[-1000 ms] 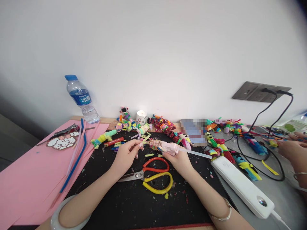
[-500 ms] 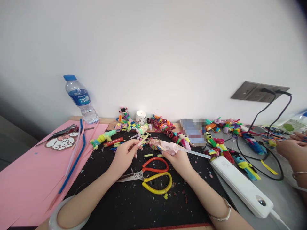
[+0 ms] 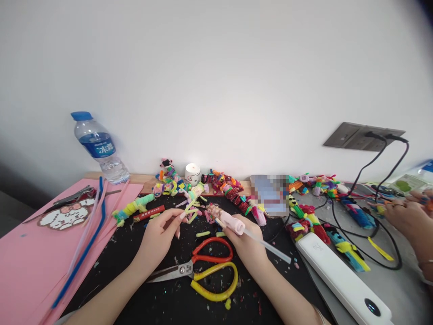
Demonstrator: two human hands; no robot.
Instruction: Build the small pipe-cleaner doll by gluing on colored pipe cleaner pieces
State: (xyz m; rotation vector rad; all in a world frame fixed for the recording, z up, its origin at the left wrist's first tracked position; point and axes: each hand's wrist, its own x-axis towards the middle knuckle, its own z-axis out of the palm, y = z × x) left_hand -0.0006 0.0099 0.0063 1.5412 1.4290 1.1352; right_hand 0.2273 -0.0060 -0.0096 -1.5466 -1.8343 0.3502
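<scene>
My left hand (image 3: 158, 234) pinches a short piece of yellow-green pipe cleaner (image 3: 191, 215) between thumb and fingertips. A pale pink hot glue gun (image 3: 233, 223) is in the grip of my right hand (image 3: 248, 239), and a translucent glue stick (image 3: 269, 246) sticks out of its back end. Its nozzle end lies among small colourful bits and cannot be made out clearly. Below the two hands, scissors (image 3: 203, 271) with one red and one yellow handle lie on the black mat (image 3: 162, 302). Two short yellow-green pieces (image 3: 203, 234) rest just above the scissors.
Pipe-cleaner figures (image 3: 233, 194) line the wall beside a white cup (image 3: 192, 174) and a phone (image 3: 270, 196). At left are a water bottle (image 3: 99, 149) and pink sheet (image 3: 20, 266). A white power bank (image 3: 341, 275), cables and another person's hand (image 3: 406, 221) are at right.
The view has shifted, so most things sit lower. The glue gun's back end now tilts further down. My left hand still pinches the pipe cleaner. The other person's hand has moved further into view.
</scene>
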